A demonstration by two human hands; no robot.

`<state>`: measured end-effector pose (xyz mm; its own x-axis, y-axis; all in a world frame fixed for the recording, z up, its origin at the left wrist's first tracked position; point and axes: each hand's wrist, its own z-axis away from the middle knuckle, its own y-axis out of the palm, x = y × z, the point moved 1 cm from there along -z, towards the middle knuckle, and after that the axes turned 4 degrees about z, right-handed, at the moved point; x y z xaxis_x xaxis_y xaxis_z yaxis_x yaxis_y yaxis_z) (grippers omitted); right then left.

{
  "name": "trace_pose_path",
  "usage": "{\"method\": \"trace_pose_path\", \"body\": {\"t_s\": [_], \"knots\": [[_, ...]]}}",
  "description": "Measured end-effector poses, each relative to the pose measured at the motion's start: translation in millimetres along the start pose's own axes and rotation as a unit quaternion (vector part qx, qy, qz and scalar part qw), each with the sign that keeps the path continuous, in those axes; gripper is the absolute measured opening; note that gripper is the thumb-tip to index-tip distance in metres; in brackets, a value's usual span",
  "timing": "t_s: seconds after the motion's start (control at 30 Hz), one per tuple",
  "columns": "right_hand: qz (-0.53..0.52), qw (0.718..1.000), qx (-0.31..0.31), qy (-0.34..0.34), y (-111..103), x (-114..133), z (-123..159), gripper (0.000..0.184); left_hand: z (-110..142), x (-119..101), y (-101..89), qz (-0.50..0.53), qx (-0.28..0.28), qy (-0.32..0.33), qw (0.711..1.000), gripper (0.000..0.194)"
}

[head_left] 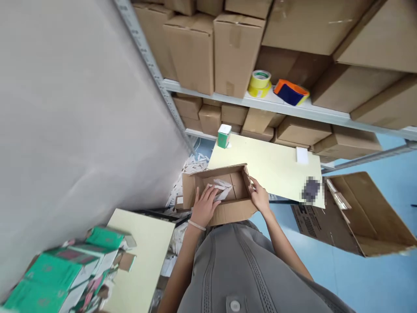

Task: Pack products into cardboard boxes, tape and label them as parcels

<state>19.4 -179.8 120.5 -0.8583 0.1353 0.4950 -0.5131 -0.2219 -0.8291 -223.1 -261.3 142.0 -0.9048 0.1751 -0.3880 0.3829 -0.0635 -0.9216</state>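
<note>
Right grip [259, 198] on edge of carton [233, 211]

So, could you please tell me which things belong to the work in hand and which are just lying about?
In use, it seems:
open cardboard box, right hand on its edge
white papery item, by the left hand

Apparently lying about:
yellow tape rolls
large open carton

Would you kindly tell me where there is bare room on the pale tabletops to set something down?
On the far tabletop, the middle is bare between the small green box and the white flat item. The left tabletop is bare along its right side, beside the green boxes. Crowded: that tabletop's left side, and the shelf, mostly filled with cardboard boxes.
</note>
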Motion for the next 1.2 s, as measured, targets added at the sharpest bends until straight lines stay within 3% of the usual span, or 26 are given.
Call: {"method": "trace_pose_path", "body": {"t_s": [0.17,0.43,0.57,0.7,0.9,1.07,1.2], "knots": [[-0.045,0.991,-0.048,0.114,-20.4,-44.8,-3.0,0.053,-56.2,-8.1,15.0,-0.023,0.028,0.059,0.998,0.046],[-0.112,0.951,-0.114,0.264,-34.5,-98.6,-22.1,0.053,-174.4,-11.5,65.4,-0.039,0.085,0.138,0.986,0.063],[-0.112,0.932,-0.134,0.317,-38.2,-108.3,-55.7,0.054,-235.7,-10.1,80.8,-0.052,0.127,0.162,0.977,0.080],[-0.098,0.948,-0.119,0.277,-52.3,-113.7,-105.1,0.051,-278.4,-4.0,90.5,-0.053,0.141,0.168,0.974,0.088],[-0.039,0.971,-0.057,0.230,-69.9,-134.7,-153.4,0.052,-293.1,-14.6,108.0,-0.042,0.120,0.147,0.981,0.093],[-0.009,0.972,-0.031,0.231,-69.4,-137.0,-150.7,0.050,-289.6,-29.5,119.5,-0.028,0.069,0.118,0.990,0.095],[-0.007,0.962,-0.026,0.273,-63.0,-132.5,-141.0,0.047,-288.2,-34.3,122.5,-0.024,0.063,0.100,0.993,0.090]]}}
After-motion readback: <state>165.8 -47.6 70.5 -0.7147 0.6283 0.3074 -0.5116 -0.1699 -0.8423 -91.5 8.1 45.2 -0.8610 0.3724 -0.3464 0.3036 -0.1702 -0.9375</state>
